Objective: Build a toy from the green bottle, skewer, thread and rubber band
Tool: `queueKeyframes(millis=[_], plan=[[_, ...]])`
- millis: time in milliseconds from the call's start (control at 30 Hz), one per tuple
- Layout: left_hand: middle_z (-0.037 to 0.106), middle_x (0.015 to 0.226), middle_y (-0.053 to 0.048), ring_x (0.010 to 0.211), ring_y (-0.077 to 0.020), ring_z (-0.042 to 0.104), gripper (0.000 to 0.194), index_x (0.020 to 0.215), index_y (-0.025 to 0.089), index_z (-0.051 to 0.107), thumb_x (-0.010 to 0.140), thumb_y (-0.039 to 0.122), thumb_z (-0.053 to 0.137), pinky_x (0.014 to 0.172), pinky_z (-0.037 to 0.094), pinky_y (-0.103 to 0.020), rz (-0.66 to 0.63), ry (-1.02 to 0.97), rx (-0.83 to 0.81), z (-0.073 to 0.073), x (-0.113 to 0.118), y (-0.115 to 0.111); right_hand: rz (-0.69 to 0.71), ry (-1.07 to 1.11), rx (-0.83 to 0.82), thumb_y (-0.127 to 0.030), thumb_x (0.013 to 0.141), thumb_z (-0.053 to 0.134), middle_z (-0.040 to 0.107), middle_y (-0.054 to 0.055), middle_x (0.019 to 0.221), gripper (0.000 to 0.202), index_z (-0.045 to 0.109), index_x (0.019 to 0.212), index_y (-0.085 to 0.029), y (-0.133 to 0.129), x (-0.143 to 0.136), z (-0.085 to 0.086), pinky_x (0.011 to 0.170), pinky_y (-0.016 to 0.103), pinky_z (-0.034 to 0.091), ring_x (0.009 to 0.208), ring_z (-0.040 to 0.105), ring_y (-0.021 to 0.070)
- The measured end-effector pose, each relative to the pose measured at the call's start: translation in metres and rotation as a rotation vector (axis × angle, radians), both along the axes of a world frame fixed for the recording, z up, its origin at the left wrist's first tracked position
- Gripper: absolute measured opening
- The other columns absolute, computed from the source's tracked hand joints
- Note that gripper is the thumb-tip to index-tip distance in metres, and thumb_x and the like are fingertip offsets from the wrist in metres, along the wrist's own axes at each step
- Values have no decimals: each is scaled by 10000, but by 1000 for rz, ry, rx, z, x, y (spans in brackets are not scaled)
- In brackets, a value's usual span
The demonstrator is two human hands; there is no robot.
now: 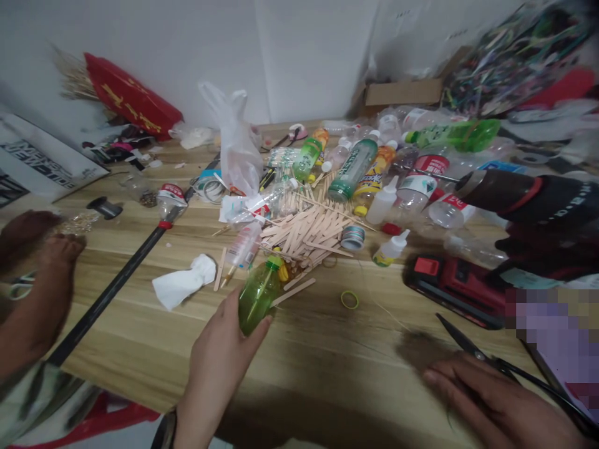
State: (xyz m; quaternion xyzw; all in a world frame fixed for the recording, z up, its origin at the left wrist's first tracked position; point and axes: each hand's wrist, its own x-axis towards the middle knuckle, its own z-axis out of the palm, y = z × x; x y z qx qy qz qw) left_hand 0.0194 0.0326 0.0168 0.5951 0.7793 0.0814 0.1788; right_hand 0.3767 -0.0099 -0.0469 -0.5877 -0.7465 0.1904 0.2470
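My left hand is wrapped round a translucent green plastic bottle, its green cap pointing away from me. My palm and fingers hide the bottle's lower end. The bottle is near a heap of wooden craft sticks and a pink-tinted bottle. At the lower right, my right hand hovers over or rests on the table, fingers stretched leftward; nothing shows in them. Beside it lie black scissors, partly covered by the hand. A yellow-green ring lies between my hands.
Plastic bottles crowd the back. A power drill and its red battery stand at the right. Another person's hands are at the left, near a black rod joined to a bottle top. Crumpled tissue lies left of centre.
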Motion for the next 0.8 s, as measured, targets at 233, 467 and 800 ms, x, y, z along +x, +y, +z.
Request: queueKeyframes(millis=[233,467,800], plan=[[740,1123,-192,1086,-408,681,450,1302,153,528,948,430,539,803,527,-466,-15,126,-86,6,0,5,64,-50,42,-552,961,534,802,23,881,312,731,875,-325,5,-9,1,576,326,614,715,776,250],[709,1181,-244,1107,-443,631,540,1339,60,541,934,414,588,906,514,-548,-93,219,9,-6,-6,6,120,3,79,-507,965,547,794,19,800,307,712,796,-310,14,-23,12,532,293,625,665,777,233],[737,1221,-68,1143,-277,675,333,1251,307,687,957,212,562,1018,517,-386,-629,-403,302,6,43,-27,170,33,-150,-374,985,556,741,13,810,193,694,874,-296,6,-37,24,622,291,604,737,751,208]])
